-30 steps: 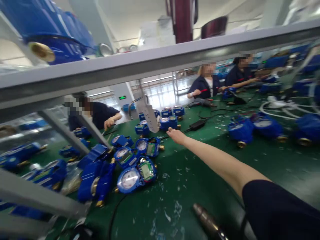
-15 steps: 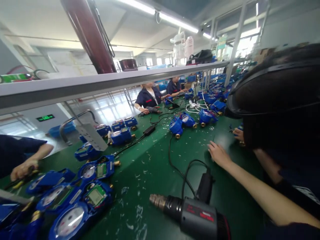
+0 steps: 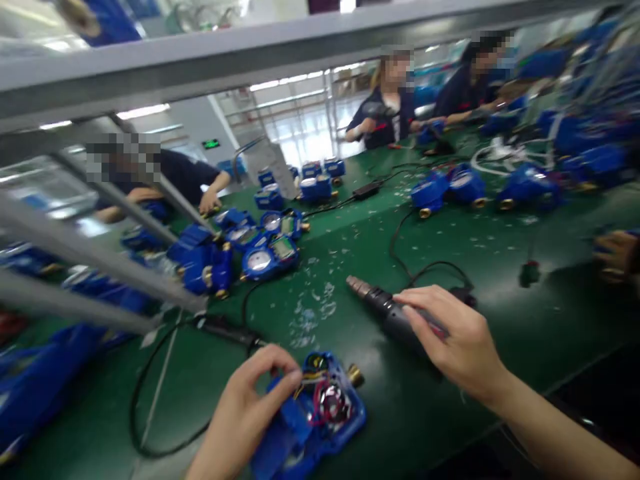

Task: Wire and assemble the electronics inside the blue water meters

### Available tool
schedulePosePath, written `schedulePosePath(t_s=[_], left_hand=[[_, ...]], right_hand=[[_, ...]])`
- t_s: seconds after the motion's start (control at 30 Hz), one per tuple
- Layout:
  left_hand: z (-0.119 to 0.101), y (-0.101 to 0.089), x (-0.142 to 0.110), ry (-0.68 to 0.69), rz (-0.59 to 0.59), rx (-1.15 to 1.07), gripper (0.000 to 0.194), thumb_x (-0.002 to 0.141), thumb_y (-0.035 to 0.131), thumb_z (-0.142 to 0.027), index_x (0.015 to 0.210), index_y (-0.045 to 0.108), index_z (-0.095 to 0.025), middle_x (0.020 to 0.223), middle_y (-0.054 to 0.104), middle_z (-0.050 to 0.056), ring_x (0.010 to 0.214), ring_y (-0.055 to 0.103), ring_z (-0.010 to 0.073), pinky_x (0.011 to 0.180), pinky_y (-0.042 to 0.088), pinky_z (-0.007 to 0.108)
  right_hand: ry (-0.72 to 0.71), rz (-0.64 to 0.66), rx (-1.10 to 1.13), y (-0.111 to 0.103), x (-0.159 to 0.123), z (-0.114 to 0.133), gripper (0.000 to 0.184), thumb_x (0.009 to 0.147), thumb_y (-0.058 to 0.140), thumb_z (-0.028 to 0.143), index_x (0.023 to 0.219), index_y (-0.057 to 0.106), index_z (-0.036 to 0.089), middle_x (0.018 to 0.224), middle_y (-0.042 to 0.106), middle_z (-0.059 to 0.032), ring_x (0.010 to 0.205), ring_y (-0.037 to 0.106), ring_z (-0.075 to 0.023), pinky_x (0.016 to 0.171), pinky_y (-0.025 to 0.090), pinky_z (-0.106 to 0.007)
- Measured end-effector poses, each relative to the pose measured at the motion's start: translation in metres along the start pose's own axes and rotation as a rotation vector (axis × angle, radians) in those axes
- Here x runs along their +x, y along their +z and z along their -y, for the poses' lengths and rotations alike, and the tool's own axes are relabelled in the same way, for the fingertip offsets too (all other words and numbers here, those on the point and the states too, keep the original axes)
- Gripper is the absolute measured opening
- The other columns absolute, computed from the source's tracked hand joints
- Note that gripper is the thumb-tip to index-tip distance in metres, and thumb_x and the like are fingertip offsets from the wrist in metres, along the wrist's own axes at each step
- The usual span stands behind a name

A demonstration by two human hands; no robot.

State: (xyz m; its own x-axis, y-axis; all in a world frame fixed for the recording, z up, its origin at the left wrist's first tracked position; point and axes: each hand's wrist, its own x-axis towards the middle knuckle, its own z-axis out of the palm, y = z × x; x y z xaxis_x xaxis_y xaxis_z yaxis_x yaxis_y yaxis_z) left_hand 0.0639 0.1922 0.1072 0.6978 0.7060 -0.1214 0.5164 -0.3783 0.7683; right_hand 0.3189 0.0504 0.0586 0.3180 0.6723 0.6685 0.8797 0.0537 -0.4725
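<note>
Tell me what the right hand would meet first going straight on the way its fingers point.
Most likely the dark heat gun: the right hand is right over its body, its fingers seemingly on it or just above; depth is unclear.

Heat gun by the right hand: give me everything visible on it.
The heat gun has a dark grey, plastic-looking body, a black collar and a stepped, metallic-looking nozzle. It lies on the green table, nozzle pointing away and leftward. The right hand covers much of the body, fingers apparently touching it. A black cord loops beyond it. On/off state: can't tell.
</note>
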Motion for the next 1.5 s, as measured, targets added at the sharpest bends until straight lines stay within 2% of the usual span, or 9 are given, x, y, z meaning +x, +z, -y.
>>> schedulePosePath(t_s=[0.07, 0.17, 0.27, 0.43, 0.77, 0.93, 1.13, 1.3, 1.5], left_hand=[[0.004, 0.001, 0.000, 0.011, 0.034, -0.072, 0.025, 0.083, 0.063, -0.040, 0.073, 0.065, -0.018, 0.076, 0.066, 0.002, 0.079, 0.059, 0.0186, 0.078, 0.046, 0.029], [0.005, 0.002, -0.004, -0.013, 0.011, -0.141, 0.020, 0.081, 0.064, -0.035, 0.075, 0.067, -0.016, 0.078, 0.067, 0.002, 0.079, 0.058, 0.0166, 0.079, 0.044, 0.027], [0.001, 0.004, -0.010, -0.033, -0.004, -0.202, 0.018, 0.080, 0.066, -0.031, 0.077, 0.068, -0.014, 0.078, 0.068, 0.002, 0.079, 0.058, 0.0157, 0.078, 0.044, 0.027], [0.001, 0.004, -0.016, -0.042, 0.052, -0.277, 0.017, 0.083, 0.064, -0.028, 0.082, 0.070, -0.012, 0.081, 0.069, 0.003, 0.079, 0.060, 0.0151, 0.078, 0.045, 0.026], [0.009, 0.001, -0.019, -0.108, 0.076, -0.337, 0.016, 0.080, 0.066, -0.025, 0.082, 0.070, -0.009, 0.074, 0.066, 0.002, 0.070, 0.054, 0.0111, 0.069, 0.042, 0.023], [0.011, 0.000, -0.020, -0.120, 0.092, -0.289, 0.021, 0.081, 0.066, -0.029, 0.083, 0.071, -0.009, 0.070, 0.062, 0.001, 0.065, 0.048, 0.0099, 0.064, 0.038, 0.022], [0.014, 0.004, -0.016, -0.050, 0.082, -0.166, 0.018, 0.081, 0.063, -0.027, 0.082, 0.072, -0.012, 0.073, 0.066, 0.001, 0.068, 0.052, 0.0116, 0.067, 0.040, 0.023], [0.016, 0.005, -0.014, 0.006, 0.067, -0.039, 0.017, 0.081, 0.060, -0.024, 0.080, 0.072, -0.013, 0.067, 0.062, -0.001, 0.066, 0.050, 0.0110, 0.065, 0.039, 0.022], [0.019, 0.006, -0.010, 0.011, 0.093, -0.072, 0.020, 0.084, 0.059, -0.026, 0.074, 0.069, -0.012, 0.065, 0.059, -0.002, 0.063, 0.048, 0.0095, 0.063, 0.038, 0.021]], right_hand=[[-0.008, 0.105, 0.229, 0.015, 0.000, 0.042, 0.016, 0.092, 0.054, 0.019, 0.104, 0.064, 0.019, 0.097, 0.070, -0.0046, 0.093, 0.063, -0.0148, 0.086, 0.050, -0.028], [0.128, 0.344, 0.397, 0.037, -0.002, 0.072, 0.020, 0.092, 0.054, 0.027, 0.104, 0.068, 0.019, 0.096, 0.070, -0.0055, 0.087, 0.063, -0.0169, 0.079, 0.051, -0.030], [0.267, 0.544, 0.535, 0.056, -0.006, 0.077, 0.022, 0.089, 0.057, 0.037, 0.096, 0.071, 0.021, 0.086, 0.070, -0.0040, 0.076, 0.061, -0.0167, 0.070, 0.049, -0.029], [0.506, 0.687, 0.791, 0.068, -0.010, 0.074, 0.033, 0.085, 0.055, 0.049, 0.079, 0.063, 0.017, 0.069, 0.062, -0.0018, 0.061, 0.055, -0.0135, 0.056, 0.045, -0.025], [0.557, 0.752, 0.885, 0.077, -0.011, 0.082, 0.033, 0.088, 0.053, 0.050, 0.083, 0.056, 0.018, 0.062, 0.060, 0.0007, 0.056, 0.054, -0.0117, 0.055, 0.044, -0.023], [0.413, 0.725, 0.805, 0.080, -0.011, 0.084, 0.026, 0.089, 0.053, 0.044, 0.088, 0.058, 0.018, 0.055, 0.055, 0.0036, 0.050, 0.047, -0.0109, 0.051, 0.037, -0.023], [0.224, 0.611, 0.584, 0.083, -0.011, 0.090, 0.020, 0.093, 0.044, 0.034, 0.084, 0.055, 0.020, 0.053, 0.054, 0.0046, 0.048, 0.045, -0.0110, 0.053, 0.034, -0.024], [0.234, 0.592, 0.543, 0.088, -0.010, 0.093, 0.022, 0.093, 0.042, 0.035, 0.081, 0.053, 0.021, 0.053, 0.054, 0.0037, 0.047, 0.044, -0.0115, 0.053, 0.033, -0.025], [0.291, 0.612, 0.587, 0.092, -0.009, 0.091, 0.024, 0.093, 0.043, 0.037, 0.079, 0.053, 0.020, 0.051, 0.051, 0.0047, 0.047, 0.043, -0.0108, 0.051, 0.032, -0.024]])
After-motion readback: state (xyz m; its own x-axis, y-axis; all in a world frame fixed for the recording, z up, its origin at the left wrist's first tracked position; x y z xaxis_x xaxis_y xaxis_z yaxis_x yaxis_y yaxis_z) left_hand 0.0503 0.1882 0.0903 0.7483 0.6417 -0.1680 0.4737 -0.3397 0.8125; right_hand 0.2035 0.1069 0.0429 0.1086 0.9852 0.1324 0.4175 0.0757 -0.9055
